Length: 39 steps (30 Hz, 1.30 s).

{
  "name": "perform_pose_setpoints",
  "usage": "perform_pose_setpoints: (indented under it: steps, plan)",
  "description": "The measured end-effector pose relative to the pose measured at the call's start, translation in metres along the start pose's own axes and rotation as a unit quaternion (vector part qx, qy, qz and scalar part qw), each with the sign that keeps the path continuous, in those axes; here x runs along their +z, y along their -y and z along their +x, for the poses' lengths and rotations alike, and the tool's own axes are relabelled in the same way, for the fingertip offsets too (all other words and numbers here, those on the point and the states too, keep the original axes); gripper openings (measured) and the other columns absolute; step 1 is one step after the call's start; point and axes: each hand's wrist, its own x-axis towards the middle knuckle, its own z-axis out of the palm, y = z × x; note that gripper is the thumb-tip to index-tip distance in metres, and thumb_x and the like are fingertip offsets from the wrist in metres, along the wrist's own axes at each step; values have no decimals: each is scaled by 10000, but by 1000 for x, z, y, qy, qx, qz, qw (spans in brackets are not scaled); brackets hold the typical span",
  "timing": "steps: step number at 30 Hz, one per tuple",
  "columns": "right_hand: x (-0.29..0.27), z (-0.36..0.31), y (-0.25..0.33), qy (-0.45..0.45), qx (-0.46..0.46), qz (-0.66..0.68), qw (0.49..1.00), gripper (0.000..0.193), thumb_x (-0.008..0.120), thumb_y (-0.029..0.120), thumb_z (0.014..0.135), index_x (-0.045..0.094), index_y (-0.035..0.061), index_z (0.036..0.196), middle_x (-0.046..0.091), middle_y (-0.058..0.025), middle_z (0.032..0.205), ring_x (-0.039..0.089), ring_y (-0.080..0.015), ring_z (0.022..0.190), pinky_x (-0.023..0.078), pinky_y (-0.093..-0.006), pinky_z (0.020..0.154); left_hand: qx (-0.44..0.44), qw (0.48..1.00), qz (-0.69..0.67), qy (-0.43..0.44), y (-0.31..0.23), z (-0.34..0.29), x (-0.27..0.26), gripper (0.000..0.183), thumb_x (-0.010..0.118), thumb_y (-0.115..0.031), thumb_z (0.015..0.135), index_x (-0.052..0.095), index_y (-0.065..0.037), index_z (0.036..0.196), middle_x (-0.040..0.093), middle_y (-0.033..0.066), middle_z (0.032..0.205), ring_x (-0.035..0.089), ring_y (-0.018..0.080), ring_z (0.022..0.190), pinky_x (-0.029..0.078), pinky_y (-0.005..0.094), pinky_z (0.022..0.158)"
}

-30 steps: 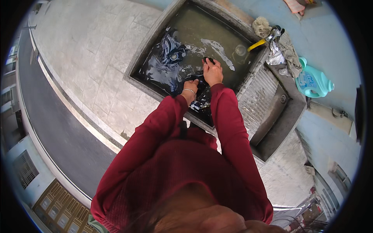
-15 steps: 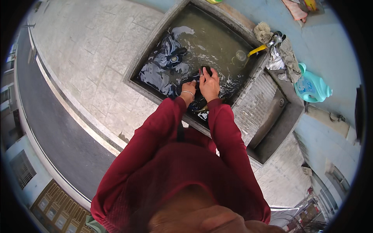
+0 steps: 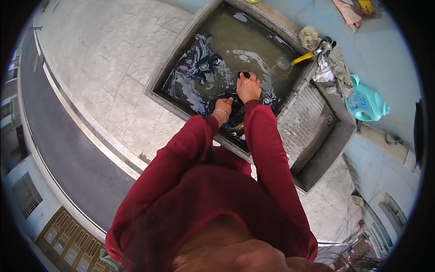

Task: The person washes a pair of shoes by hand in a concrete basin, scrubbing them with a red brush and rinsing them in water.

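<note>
Left hand (image 3: 223, 105): grip pinches dark wet cloth (image 3: 222, 96) | right hand (image 3: 248, 88), beside it: grip curls on small black object (image 3: 245, 74) | beyond left grip: soaked blue-and-black fabric (image 3: 199, 55) | around both: grey concrete basin (image 3: 178, 47) | far right of grips: turquoise plastic bottle (image 3: 366, 102)

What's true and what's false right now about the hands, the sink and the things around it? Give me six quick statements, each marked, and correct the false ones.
1. The left hand and the right hand are both at the water in the basin. True.
2. The yellow tube reaches over the basin's rim. True.
3. The right hand grips the yellow tube. False: its fingers curl over a small dark object.
4. A turquoise bottle floats in the basin. False: the turquoise bottle is outside it, to the right.
5. A bracelet circles the left wrist. True.
6. Both sleeves are blue. False: the sleeves are dark red.
</note>
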Motion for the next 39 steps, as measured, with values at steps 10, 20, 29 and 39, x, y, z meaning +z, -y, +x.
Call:
perform_pose_setpoints:
  steps: [10,20,29,39]
  plan:
    - [-26,-66,-12,16,-20,21,999,336,560,253,771,586,172,1097,414,-142,1217,452,-355,1023,439,-436,790,61,997,-46,0,1,-18,5,273,573,-178,825,593,68,708,566,61,571,417,137,512,372,345,515]
    - [70,-12,-70,-78,213,198,954,346,513,280,812,586,14,1020,617,-227,802,571,-410,706,457,-433,699,-38,969,-238,50,4,25,-22,254,603,-249,815,546,-25,711,476,24,546,376,119,429,306,300,402]
    - [-36,-93,29,-70,-94,234,965,337,578,152,779,579,75,1106,434,-117,1265,493,-316,963,412,-371,847,-77,960,-264,54,-19,26,-31,252,516,-297,864,526,-45,866,510,67,592,444,167,437,340,322,371]
    - [-17,-16,33,-45,-69,78,994,316,520,242,788,580,118,1072,508,14,1178,495,-332,902,451,-403,735,-76,965,-249,6,-44,0,-32,192,512,-269,874,476,-82,857,507,33,626,471,157,452,365,298,389]
